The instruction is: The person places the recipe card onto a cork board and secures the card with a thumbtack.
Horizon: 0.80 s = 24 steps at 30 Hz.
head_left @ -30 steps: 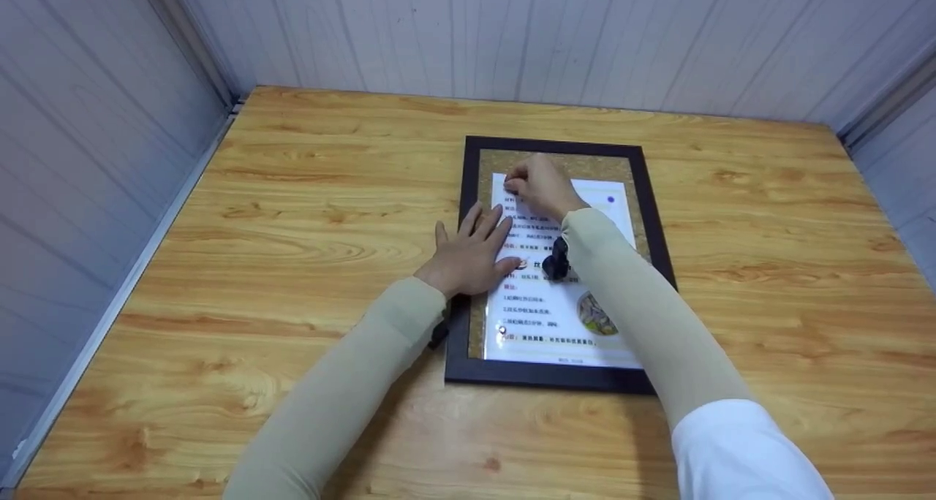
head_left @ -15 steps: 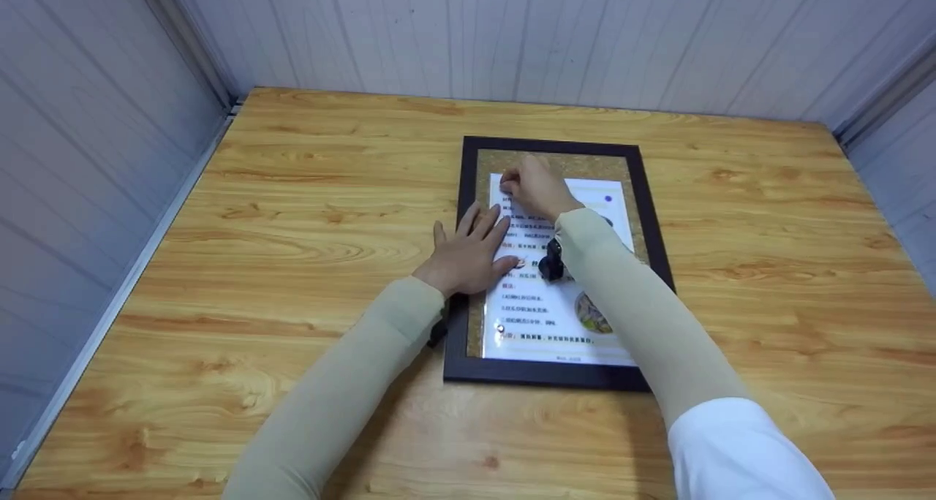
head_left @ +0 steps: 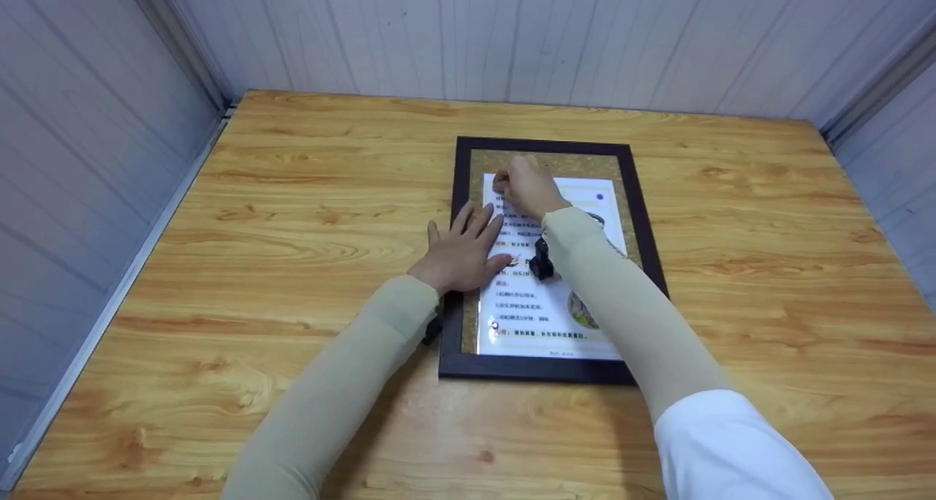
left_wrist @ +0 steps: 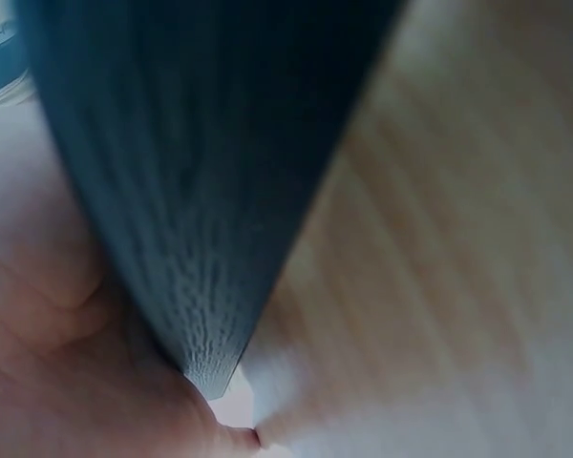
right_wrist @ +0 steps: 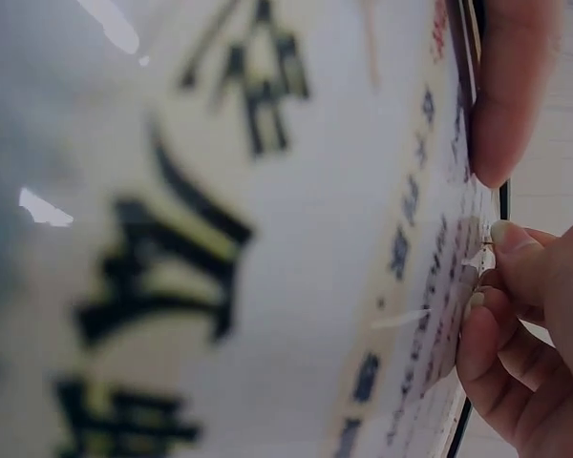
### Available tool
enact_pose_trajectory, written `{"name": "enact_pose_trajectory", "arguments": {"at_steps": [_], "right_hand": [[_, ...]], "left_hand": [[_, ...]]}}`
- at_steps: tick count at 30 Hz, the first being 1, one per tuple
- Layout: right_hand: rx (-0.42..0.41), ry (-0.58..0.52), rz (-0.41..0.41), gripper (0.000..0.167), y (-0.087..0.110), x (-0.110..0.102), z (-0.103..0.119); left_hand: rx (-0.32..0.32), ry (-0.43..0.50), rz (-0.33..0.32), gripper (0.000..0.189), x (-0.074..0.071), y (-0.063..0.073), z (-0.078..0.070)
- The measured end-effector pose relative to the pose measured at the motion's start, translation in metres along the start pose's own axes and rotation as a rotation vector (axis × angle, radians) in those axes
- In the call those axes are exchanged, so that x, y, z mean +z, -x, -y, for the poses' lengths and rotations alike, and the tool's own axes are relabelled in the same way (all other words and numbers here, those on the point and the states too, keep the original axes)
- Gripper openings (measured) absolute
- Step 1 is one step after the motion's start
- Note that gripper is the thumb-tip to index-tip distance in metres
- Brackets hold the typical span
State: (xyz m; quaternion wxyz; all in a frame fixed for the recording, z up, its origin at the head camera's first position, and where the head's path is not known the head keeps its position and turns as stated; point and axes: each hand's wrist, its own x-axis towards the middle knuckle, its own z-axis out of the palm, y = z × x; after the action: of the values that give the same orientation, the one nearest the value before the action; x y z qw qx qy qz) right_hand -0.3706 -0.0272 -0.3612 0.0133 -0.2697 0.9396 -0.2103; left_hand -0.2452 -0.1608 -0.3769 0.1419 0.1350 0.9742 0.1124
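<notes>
A black-framed cork board [head_left: 451,266] lies flat on the wooden table [head_left: 292,215], with a white printed laminated sheet [head_left: 545,313] on it. My left hand [head_left: 468,243] lies flat with straight fingers across the frame's left edge and the sheet; the left wrist view shows only my palm [left_wrist: 67,382] against the dark frame [left_wrist: 201,191]. My right hand [head_left: 504,184] is at the sheet's top left corner. In the right wrist view its fingertips [right_wrist: 501,286] pinch a small clear pushpin [right_wrist: 481,256] against the sheet [right_wrist: 220,239].
A blue pin [head_left: 599,197] sits at the sheet's top right corner and another pin [head_left: 494,327] near its bottom left. Grey panelled walls [head_left: 512,32] close the table in at the back and on both sides. Bare wood lies to the left and right of the frame.
Both hands stay in nearly the same places on the board. The view has shifted slightly, so the frame sits a little further left.
</notes>
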Motion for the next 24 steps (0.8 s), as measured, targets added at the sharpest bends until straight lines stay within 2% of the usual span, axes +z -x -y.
{"name": "enact_pose_trajectory", "arguments": {"at_steps": [5,11,13,16,19,24], "right_hand": [[0.000,-0.006,-0.011,0.017,0.001,0.000,0.000],[-0.037,0.061,0.143,0.034,0.009,0.002,-0.002],[-0.068,0.107,0.172,0.040,0.012,0.001,-0.001],[-0.097,0.154,0.192,0.038,0.015,0.000,0.000],[-0.075,0.182,0.205,0.036,0.018,-0.002,0.002],[0.017,0.222,0.225,0.042,0.022,-0.005,0.006]], "left_hand": [[0.006,-0.007,-0.006,0.072,-0.002,0.000,0.000],[0.011,-0.003,0.002,0.073,0.001,0.002,0.001],[0.011,-0.005,-0.004,0.073,0.003,0.001,0.001],[0.010,-0.004,-0.008,0.073,0.004,0.001,0.001],[0.013,0.006,-0.010,0.073,0.003,0.001,0.000],[0.015,0.015,-0.011,0.072,0.001,0.002,0.000]]}}
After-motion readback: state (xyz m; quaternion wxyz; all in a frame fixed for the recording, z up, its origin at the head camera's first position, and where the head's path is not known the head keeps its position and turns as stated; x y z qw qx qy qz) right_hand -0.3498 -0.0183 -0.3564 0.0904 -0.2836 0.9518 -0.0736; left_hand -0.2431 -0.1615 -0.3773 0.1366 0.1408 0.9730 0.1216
